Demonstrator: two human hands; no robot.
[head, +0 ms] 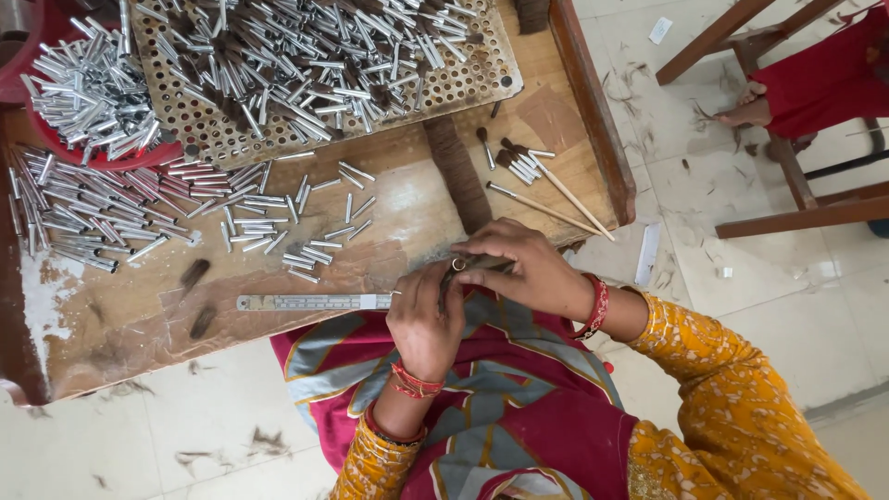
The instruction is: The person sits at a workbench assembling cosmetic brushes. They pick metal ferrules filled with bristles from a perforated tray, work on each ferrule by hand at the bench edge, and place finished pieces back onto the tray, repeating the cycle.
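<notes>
My left hand (424, 319) and my right hand (526, 268) meet at the near edge of a wooden table (120, 324). Together they pinch a small tuft of dark bristles (474, 265), with a small metal ferrule (457, 265) at the fingertips. A steel ruler (310, 302) lies flat along the table edge, its end just left of my left hand. Loose silver ferrules (306, 231) are scattered on the wood beyond my hands.
A perforated board (463, 83) heaped with ferrules and bristle sits at the back, a red bowl (120, 156) of ferrules at left. A dark bristle bundle (458, 176) and finished brushes (542, 181) lie right. A wooden chair (787, 167) and another person's foot (741, 111) are on the floor.
</notes>
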